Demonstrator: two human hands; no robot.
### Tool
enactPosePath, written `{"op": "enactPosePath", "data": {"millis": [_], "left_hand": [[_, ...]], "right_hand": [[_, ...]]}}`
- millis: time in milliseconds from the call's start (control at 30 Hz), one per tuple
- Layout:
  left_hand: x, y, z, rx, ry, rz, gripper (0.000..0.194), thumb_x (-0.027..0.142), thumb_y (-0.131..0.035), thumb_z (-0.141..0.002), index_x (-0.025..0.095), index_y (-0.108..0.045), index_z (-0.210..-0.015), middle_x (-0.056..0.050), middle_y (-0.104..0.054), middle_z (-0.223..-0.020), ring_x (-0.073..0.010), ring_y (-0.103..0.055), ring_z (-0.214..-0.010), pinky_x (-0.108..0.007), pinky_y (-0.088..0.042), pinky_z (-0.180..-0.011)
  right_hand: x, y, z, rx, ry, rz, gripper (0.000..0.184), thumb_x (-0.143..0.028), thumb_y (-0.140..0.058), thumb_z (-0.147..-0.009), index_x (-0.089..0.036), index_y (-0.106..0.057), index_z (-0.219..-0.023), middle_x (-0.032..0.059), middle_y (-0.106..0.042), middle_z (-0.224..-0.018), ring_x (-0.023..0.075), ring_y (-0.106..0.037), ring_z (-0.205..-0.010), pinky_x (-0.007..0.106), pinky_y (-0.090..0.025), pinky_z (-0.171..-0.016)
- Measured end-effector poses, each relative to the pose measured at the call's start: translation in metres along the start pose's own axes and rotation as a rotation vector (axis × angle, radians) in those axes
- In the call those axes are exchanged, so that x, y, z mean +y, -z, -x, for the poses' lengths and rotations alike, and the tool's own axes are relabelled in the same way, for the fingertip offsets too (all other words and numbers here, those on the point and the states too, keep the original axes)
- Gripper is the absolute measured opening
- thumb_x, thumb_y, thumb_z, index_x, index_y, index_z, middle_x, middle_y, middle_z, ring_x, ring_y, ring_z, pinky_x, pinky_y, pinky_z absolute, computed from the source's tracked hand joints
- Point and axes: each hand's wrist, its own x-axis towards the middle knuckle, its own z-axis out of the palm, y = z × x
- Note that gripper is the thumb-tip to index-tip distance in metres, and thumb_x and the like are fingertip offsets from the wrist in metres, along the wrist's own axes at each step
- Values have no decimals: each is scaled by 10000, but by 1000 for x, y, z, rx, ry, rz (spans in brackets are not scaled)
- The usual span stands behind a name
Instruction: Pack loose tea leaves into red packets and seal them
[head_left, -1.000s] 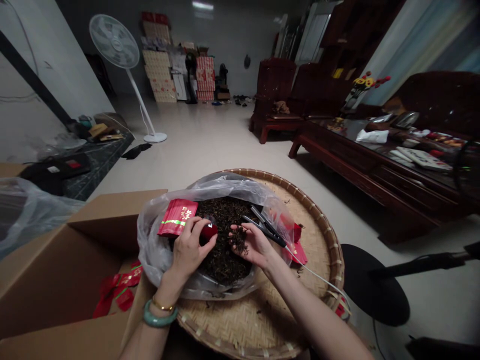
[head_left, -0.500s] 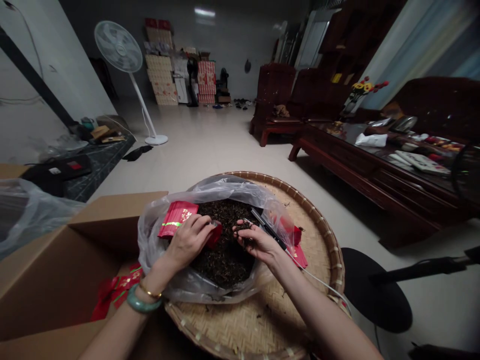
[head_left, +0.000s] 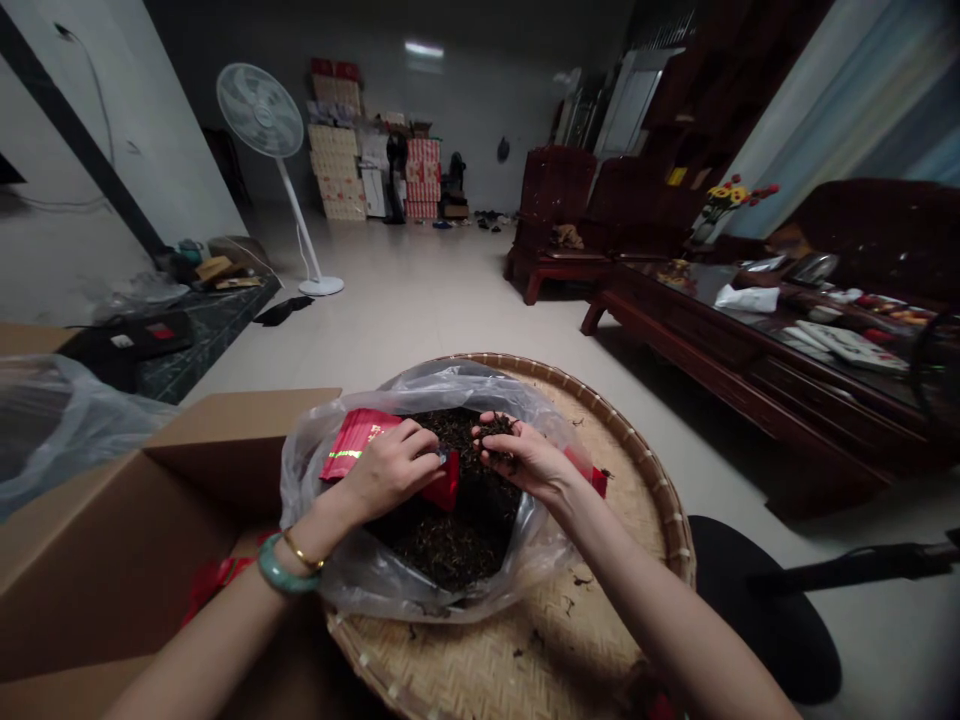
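A clear plastic bag (head_left: 311, 425) of dark loose tea leaves (head_left: 457, 545) lies open on a round woven bamboo tray (head_left: 517, 665). My left hand (head_left: 397, 462), with a jade bangle and a gold bracelet at the wrist, is closed on a small red pouch (head_left: 448, 482) over the tea. Beside that hand, a stack of red pouches (head_left: 356, 440) lies on the bag's left side. My right hand (head_left: 529, 458), palm turned up and fingers curled, cups a small heap of tea leaves (head_left: 499, 432) just right of the pouch.
An open cardboard box (head_left: 90, 540) stands at the left with red pouches (head_left: 214, 580) inside. More red wrapping (head_left: 598, 480) shows on the tray's right. A black round stand base (head_left: 765, 600) is at the right, a white fan (head_left: 262, 115) and a dark wooden table (head_left: 720, 360) farther off.
My right hand has risen with the tea leaves. My left hand has shifted slightly right with the pouch. The black tool and white cord near my right hand no longer show. The view has shifted slightly.
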Motion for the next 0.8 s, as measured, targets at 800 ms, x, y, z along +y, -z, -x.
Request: {"op": "enactPosePath", "data": {"millis": [800], "left_hand": [[12,-12,-9,-249,100,460,158,269,-480,-913,178,-607,-889,-54,-569,-969,-139,-550,-793,-251,-445,-673]], "right_hand": [[-15,-6,-8,-133,257,1210,343,-84,-666,-602,-169,-588,-926,-29,-579,-824,150,-511,-799,268,-388,-729]]}}
